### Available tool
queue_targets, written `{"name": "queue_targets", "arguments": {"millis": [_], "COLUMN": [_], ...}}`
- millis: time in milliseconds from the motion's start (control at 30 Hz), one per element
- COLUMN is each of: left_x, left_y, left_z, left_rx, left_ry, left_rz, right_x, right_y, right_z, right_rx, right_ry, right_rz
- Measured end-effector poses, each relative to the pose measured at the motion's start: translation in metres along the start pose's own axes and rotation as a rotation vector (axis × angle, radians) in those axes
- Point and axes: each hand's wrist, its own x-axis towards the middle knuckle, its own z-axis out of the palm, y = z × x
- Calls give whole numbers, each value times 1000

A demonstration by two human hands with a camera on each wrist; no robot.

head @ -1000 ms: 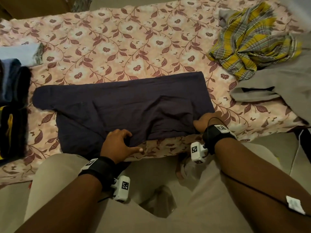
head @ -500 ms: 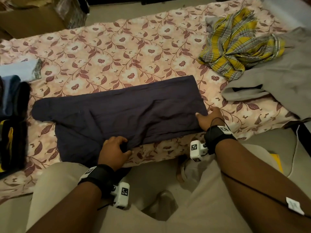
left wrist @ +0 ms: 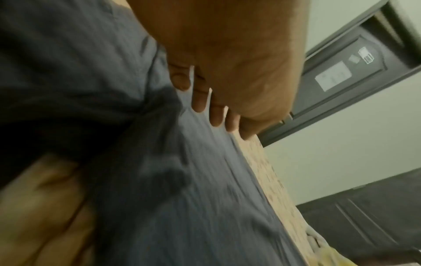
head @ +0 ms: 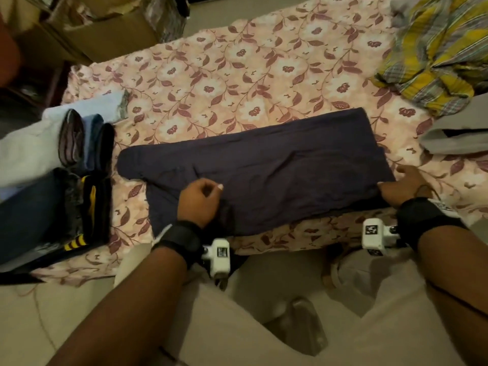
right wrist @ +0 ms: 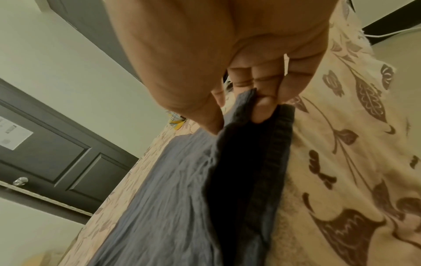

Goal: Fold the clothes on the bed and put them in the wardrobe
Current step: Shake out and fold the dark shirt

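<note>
Lying flat across the near edge of the bed (head: 237,64), the dark garment (head: 277,175) is spread lengthwise, evidently so a fold can be laid cleanly. The right hand (head: 406,186) pinches the garment's near right corner between thumb and fingers, holding that end taut. The left hand (head: 198,202) sits over the cloth near the middle with fingers curled; whether it grips fabric cannot be told. Folded clothes (head: 79,165) are stacked at the left, apart; a yellow checked shirt (head: 435,54) waits unfolded far right.
</note>
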Motion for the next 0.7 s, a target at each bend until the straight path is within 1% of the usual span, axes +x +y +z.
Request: {"name": "queue_targets", "arguments": {"millis": [67, 133, 233, 267, 300, 367, 400, 433, 467, 500, 567, 633, 700], "left_x": [38, 71, 98, 103, 108, 116, 121, 125, 129, 132, 138, 141, 144], "left_y": [-16, -38, -69, -75, -78, -81, -83, -84, -87, -88, -97, -109, -122], "left_z": [-19, -34, -43, -43, -43, -43, -45, -47, -51, -55, -66, -79, -91], "left_rx": [109, 190, 203, 180, 159, 155, 163, 179, 191, 191, 186, 211, 219], "left_ry": [13, -24, -87, -108, -129, -188, -225, -261, -289, -309, -349, -387, -396], "left_rz": [-23, -66, -88, -100, -126, -177, -189, -186, -185, -196, -255, -321, -363], "right_x": [2, 2, -1, -1, -2, 0, 4, 10, 19, 28, 48, 66, 76], "right_y": [-1, -3, -9, -14, -23, -49, -64, -78, -90, -99, -111, -114, -112], "right_z": [2, 3, 1, 1, 2, 8, 14, 20, 25, 29, 34, 35, 35], "right_rx": [-53, -98, -204, -275, -350, -405, -400, -409, -445, -503, -593, -621, -638], "right_ry": [-12, -9, 6, 28, 58, 94, 67, 12, -55, -115, -180, -184, -136], "right_rz": [-7, 1, 23, 0, -57, -275, -394, -479, -533, -543, -483, -372, -315]}}
